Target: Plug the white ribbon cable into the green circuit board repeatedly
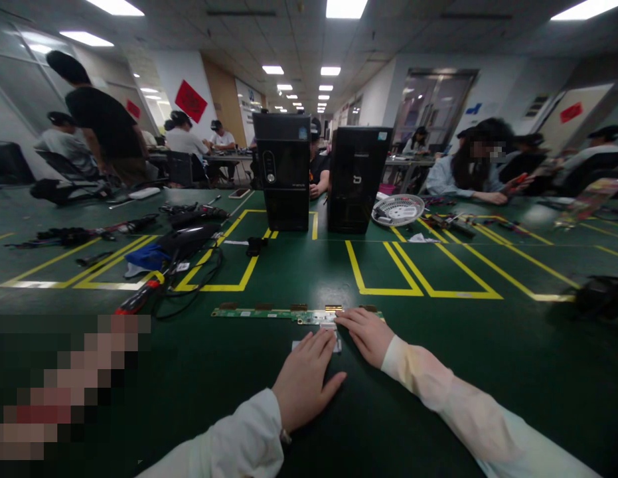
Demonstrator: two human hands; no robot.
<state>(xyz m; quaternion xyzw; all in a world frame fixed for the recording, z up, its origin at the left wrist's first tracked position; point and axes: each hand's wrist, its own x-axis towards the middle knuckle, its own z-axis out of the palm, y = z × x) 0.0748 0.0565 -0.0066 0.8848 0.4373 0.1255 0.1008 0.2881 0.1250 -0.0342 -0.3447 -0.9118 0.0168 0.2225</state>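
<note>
A long, narrow green circuit board [259, 314] lies across the dark green table in front of me. My right hand [367, 336] rests palm down over its right part, fingers stretched out, fingertips touching the board. Closer to me, my left hand [306, 375] lies with fingers extended and thumb apart. Its fingertips are on a flat white piece [337, 344] at the board's near edge, which looks like a ribbon cable. The left fingers and palm partly hide this white piece. Whether either hand presses anything small under the fingertips cannot be made out.
Two black computer towers [287, 179] [359, 179] stand upright beyond the board. A white round basket [411, 216] sits right of them. Left lie cables, a blue cloth [148, 257] and a red-and-black tool [139, 297]. Yellow tape [388, 292] marks the table. People sit around.
</note>
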